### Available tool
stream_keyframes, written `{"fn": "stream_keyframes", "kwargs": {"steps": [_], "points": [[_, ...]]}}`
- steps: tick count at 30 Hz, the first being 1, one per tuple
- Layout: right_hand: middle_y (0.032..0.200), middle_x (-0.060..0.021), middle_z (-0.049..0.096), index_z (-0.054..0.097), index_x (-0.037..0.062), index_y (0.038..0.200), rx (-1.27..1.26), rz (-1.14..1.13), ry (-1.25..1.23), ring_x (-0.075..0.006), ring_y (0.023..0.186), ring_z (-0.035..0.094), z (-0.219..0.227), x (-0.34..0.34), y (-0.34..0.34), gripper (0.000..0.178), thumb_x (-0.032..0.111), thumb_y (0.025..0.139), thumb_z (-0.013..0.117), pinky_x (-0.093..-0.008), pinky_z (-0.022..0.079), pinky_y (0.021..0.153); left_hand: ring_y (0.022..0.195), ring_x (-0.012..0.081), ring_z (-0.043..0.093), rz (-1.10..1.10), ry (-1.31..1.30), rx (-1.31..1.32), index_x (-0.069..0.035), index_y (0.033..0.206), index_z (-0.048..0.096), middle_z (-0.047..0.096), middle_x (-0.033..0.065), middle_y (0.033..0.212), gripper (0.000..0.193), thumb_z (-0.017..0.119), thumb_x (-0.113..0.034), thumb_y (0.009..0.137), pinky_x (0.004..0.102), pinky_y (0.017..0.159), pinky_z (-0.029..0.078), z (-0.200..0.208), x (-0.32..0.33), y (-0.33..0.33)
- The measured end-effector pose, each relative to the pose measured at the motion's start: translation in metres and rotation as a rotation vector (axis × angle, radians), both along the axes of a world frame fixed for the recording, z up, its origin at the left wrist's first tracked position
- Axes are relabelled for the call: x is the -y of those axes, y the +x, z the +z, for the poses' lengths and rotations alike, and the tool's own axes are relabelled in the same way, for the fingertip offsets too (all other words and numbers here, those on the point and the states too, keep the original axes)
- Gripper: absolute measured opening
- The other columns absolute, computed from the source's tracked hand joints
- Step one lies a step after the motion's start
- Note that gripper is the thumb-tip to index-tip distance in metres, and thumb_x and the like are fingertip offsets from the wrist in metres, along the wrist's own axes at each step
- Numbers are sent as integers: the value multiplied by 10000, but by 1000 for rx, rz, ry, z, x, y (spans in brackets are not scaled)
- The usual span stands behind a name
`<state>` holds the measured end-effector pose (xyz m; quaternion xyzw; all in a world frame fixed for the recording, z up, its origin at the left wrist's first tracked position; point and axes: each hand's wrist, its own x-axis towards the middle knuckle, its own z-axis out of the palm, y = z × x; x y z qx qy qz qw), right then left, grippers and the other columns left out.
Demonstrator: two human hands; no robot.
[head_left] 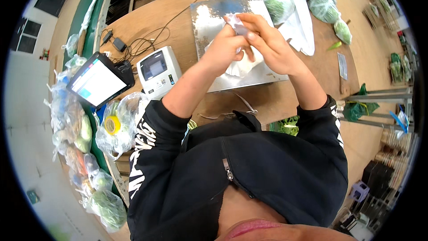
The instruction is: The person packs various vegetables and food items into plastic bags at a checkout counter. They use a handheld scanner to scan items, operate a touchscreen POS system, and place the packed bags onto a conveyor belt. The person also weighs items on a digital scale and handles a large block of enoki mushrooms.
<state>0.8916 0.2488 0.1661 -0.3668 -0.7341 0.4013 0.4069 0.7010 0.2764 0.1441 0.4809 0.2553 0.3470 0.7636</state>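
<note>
On your far left, a row of clear plastic bags of green vegetables lines the edge of the green bench, and one crumpled clear bag holds a yellow roll of tape. Just right of them stands a tilted black touchscreen terminal, then a small white label printer with black cables behind it.

In the middle, above the flat steel scale platform, your left hand and right hand meet. Both are closed in a pinch on a thin, crumpled, translucent white plastic bag; its loose end hangs down to the white folds lying on the platform. Judging by the way it creases, it is nearly weightless, limp and slippery, and it will likely tear if you pull hard. Take it at the mouth edge with thumb and fingertip, one hand on each layer.

To the right, clear bags of leafy greens lie on the round wooden table beside a flat white plastic sheet, with a small loose green vegetable nearby.
</note>
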Motion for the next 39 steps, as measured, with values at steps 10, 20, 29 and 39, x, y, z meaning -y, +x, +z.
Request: {"fn": "stream_keyframes", "kwargs": {"steps": [10, 20, 29, 39], "points": [[659, -65, 623, 602, 29, 897, 457, -264, 29, -140, 626, 554, -51, 26, 41, 327, 324, 935, 738, -315, 432, 612, 620, 111, 547, 161, 544, -830, -1, 851, 716, 636, 12, 708, 346, 729, -338, 931, 275, 589, 485, -56, -41, -23], [646, -16, 576, 573, 62, 625, -680, -523, -526, -115, 650, 540, -203, 17, 63, 322, 121, 925, 674, -287, 474, 667, 500, 108, 337, 711, -921, 18, -129, 704, 471, 362, -25, 567, 349, 654, -236, 982, 274, 466, 292, -167, -72, -50], [963, -102, 734, 722, -59, 1094, -380, -345, -439, -143, 925, 675, -105, 15, 18, 367, 266, 1046, 559, -267, 528, 792, 756, 87, 547, 61, 253, -337, -57, 1054, 759, 669, 28, 783, 302, 639, -322, 975, 254, 642, 401, -29, 20, -4], [1043, -74, 650, 658, -9, 1017, -158, -821, -105, -174, 951, 578, -179, 47, 53, 171, 137, 1019, 568, -300, 453, 875, 860, 245, 623, 1078, 359, -706, -5, 948, 651, 646, 102, 923, 248, 694, -247, 918, 348, 802, 487, -248, 41, -113]]}}
